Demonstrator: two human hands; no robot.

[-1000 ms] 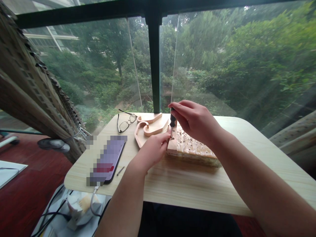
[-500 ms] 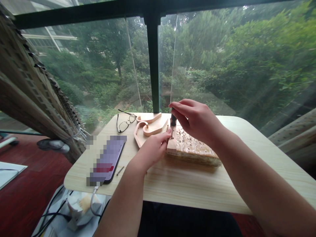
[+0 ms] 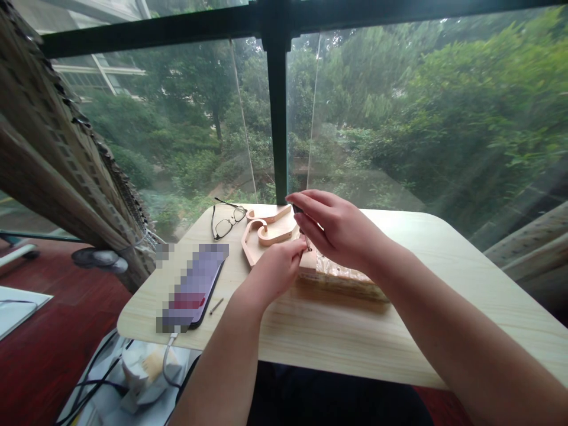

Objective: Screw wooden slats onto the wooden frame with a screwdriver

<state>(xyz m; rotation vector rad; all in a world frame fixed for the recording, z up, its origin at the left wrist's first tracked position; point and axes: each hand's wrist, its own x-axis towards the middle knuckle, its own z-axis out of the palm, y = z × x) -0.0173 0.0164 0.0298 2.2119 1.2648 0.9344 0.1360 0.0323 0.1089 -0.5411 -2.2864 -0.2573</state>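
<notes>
Probably the wooden block (image 3: pixel 307 264) is stiff and quite light, so hold it by its side faces. It lies just beside the fingertips of your left hand (image 3: pixel 278 262); whether these fingers clamp it, one cannot tell. Your right hand (image 3: pixel 339 228) has its fingers closed on the screwdriver (image 3: pixel 297 209), whose handle, between them, may feel smooth and a little slippery.

Location type: room in home, by appearance. Indicators: tied-back patterned curtain (image 3: pixel 57 142) at left; large dark-framed window (image 3: pixel 278 118) facing trees (image 3: pixel 208 100); light wood-grain table (image 3: pixel 355 343) near window; dark red floor (image 3: pixel 26 367).
</notes>
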